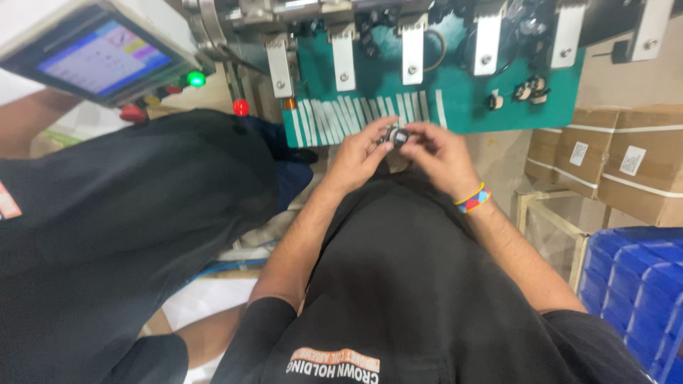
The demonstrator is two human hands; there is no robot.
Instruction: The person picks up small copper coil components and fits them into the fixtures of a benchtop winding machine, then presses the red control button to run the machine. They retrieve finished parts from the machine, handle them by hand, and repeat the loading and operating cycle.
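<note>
**Inspector:** State what your hands are doing.

**Me:** My left hand (358,158) and right hand (440,153) meet in front of my chest, fingertips closed round a small dark part (396,136). Both pinch it; neither palm is under it. It sits in the air between my fingers, just below the edge of the green plate (455,96).

**Inspector:** Risk noted?

**Me:** Yes. My judgement is that the grip is the weak point. The part is small and held only at the tips, so a slip as I turn it would let it fall onto my black shirt (413,284) or down to the floor, out of sight.

**Inspector:** Surroundings?

**Me:** A co-worker's dark sleeve (128,206) stands close at my left elbow. A nudge from that side could jolt the hold. The white clamps (413,50) hang above the plate, and a row of white strips (363,114) lies right by my knuckles; I could brush them out of line if I lift carelessly.

**Inspector:** Anything further?

**Me:** Loose dark parts (530,89) rest on the plate to my right; mixing mine with those would be easy. Boxes (612,156) and blue bins (633,277) stand well apart. I cannot tell the part's detail; it is too small.
</note>
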